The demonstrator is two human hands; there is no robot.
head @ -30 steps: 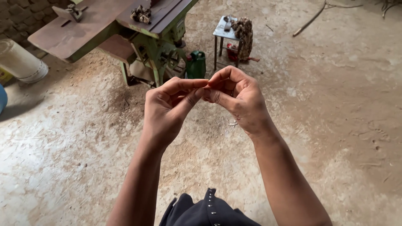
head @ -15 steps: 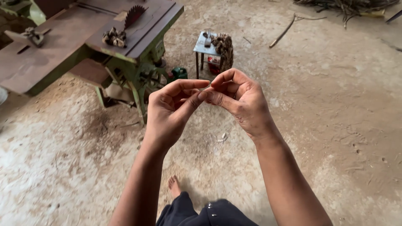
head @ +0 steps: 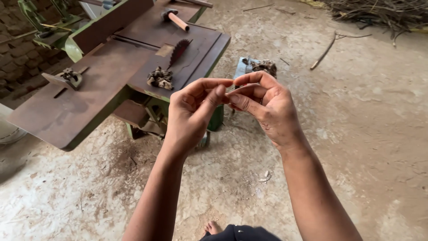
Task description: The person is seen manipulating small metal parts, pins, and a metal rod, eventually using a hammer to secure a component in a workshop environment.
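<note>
Rusty saw table (head: 67, 111) at upper left, toothed blade (head: 179, 50) upright in its top. Hammer (head: 174, 18) at table's far edge, crumpled rag (head: 160, 78) beside blade. Right of table, left hand (head: 191, 117) and right hand (head: 267, 107), fingertips pinched together; anything held too small to tell.

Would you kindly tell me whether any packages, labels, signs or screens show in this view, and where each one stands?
No package, label, sign or screen can be made out.
Nearest thing to a container: a pale round rim at the left edge, mostly out of view, kind unclear.
The left hand and right hand meet at the fingertips; anything pinched between them is too small to tell.
</note>
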